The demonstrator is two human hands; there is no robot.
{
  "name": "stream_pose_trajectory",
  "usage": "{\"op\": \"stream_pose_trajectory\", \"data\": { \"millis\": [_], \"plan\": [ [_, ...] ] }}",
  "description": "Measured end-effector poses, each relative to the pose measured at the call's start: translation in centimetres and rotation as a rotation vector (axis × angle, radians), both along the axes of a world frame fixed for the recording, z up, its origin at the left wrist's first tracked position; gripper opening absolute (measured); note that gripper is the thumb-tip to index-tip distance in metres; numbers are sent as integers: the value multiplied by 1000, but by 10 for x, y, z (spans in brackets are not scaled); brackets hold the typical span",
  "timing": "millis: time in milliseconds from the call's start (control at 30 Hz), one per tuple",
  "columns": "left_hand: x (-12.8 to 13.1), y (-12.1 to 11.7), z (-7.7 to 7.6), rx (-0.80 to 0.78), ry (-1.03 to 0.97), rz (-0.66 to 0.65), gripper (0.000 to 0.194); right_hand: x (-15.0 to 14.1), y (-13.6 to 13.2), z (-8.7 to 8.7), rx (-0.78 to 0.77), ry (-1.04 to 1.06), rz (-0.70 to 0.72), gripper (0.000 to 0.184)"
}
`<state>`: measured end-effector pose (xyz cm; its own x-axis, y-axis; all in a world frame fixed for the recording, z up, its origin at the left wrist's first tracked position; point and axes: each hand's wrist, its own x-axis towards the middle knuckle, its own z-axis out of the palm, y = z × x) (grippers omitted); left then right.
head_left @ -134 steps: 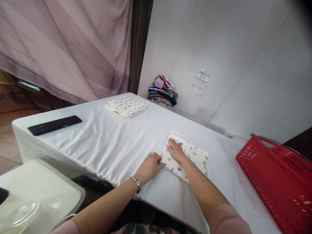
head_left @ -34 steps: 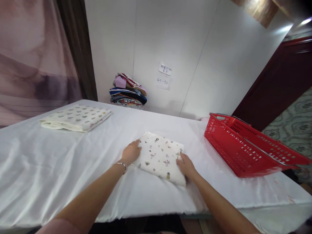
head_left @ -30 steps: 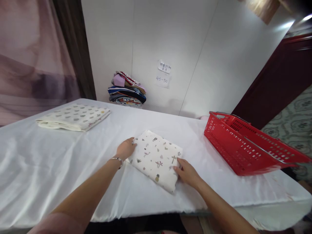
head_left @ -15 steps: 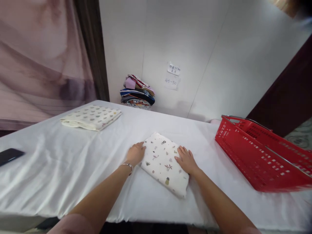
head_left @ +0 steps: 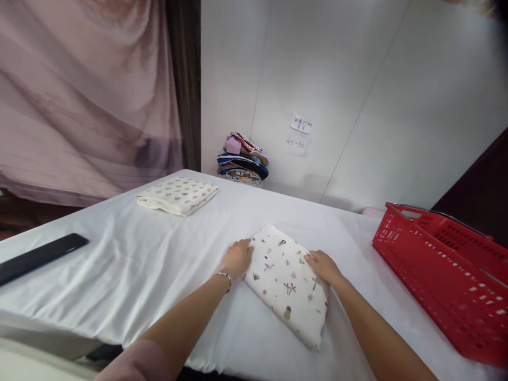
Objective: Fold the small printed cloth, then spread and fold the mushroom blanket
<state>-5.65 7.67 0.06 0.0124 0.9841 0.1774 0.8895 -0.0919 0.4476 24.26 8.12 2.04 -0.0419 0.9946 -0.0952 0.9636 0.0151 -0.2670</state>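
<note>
While a flat black slab [head_left: 43, 256] lies at the far left of the white-draped bench [head_left: 151, 286], a folded cream cloth with grey motifs [head_left: 178, 196] rests farther back, beyond it to the right. Next comes the left hand [head_left: 237, 258], a silver bracelet [head_left: 226, 279] at its wrist, its fingers close together against the left edge of a folded white printed cloth [head_left: 289, 286]; whether they pinch it, I cannot tell. This printed cloth lies on the bench between the hands, its long axis slanting from far left to near right, the pineapple's crown pointing away from the person. It looks smooth on top, scattered with palms, a pink flamingo and small plants. The right hand [head_left: 322, 266] bends its fingers over the right edge; its grip is unclear. Rightmost stands a red perforated basket [head_left: 440, 286].
</note>
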Motion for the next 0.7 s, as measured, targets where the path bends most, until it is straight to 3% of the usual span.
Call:
{"op": "stream_pose_trajectory", "data": {
  "millis": [133, 367, 467, 533, 700],
  "plan": [
    [-4, 15, 7, -60, -91, -48, 32, -2, -15, -7, 26, -35, -32, 45],
    [-4, 41, 9, -84, -112, 10, 35, 1, -44, -17, -3, -5, -39, 46],
    [-3, 33, 6, 51, -83, 25, 34, -4, -38, -8, -4, 11, -18, 44],
    [-2, 22, 3, 187, -63, 16, 34, -18, -29, -1, 72, 45, 45, 47],
    [5, -5, -9, 274, -21, -86, 35, -81, -5, 11, 188, 52, 317, 56]
  ]
}}
